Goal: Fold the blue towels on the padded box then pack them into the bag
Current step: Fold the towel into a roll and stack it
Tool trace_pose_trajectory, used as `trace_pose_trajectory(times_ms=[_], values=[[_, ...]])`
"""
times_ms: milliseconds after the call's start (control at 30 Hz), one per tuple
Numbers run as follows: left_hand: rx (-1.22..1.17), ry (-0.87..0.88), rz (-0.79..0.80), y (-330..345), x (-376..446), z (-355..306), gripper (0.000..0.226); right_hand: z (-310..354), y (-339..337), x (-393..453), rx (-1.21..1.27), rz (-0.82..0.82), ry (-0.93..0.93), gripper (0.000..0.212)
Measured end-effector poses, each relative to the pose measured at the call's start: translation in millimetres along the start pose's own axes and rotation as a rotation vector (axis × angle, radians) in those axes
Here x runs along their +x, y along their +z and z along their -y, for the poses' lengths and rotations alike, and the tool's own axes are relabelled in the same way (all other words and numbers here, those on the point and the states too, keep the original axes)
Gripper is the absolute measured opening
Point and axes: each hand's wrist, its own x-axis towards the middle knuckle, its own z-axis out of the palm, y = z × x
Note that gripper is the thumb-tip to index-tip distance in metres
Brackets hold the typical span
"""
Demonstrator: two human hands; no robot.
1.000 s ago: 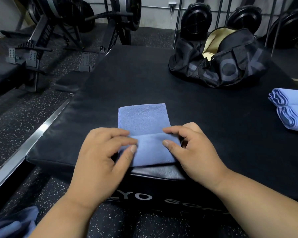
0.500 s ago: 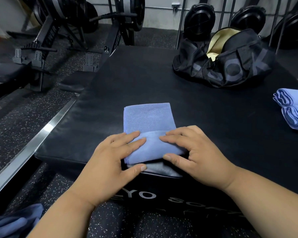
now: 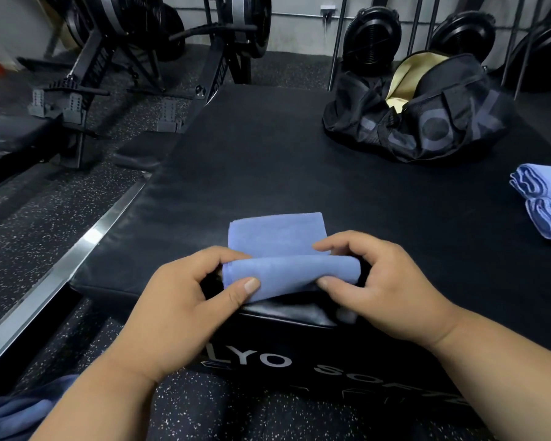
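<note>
A gym floor of black rubber flecked with white (image 3: 29, 237) is seen under even indoor light, crossed at the left by a polished metal strip (image 3: 77, 249). Black rowing machines (image 3: 86, 78) are ranged along the upper left, their footrests turned toward the camera. A pale grey wall (image 3: 306, 23) is seen behind, fitted with a small outlet box (image 3: 327, 8). Black fan-caged flywheels (image 3: 371, 36) and upright metal bars (image 3: 337, 43) are lined against it.
</note>
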Motion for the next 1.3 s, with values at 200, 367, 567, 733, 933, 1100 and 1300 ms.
trace_pose_trajectory(times_ms=[200,367,567,733,933,1100,1300], values=[[-0.162,-0.213,-0.131,6,5,-7,0.025,3,9,8,0.204,-0.071,0.187,0.018],[-0.072,-0.337,-0.203,14,14,-9,0.014,-1,20,17,0.136,-0.171,0.293,0.020],[0.094,-0.300,-0.332,16,14,-14,0.015,1,24,22,0.033,-0.179,0.327,0.023],[0.336,0.018,-0.146,29,6,-20,0.041,1,26,18,-0.106,-0.172,0.262,0.024],[0.558,-0.040,0.001,47,1,-13,0.053,4,27,12,-0.208,-0.267,0.096,0.015],[0.535,0.056,-0.075,53,0,-31,0.054,19,32,2,-0.374,-0.252,-0.170,0.045],[0.584,-0.049,0.034,68,0,-24,0.068,5,42,-4,-0.514,0.130,0.032,0.074]])
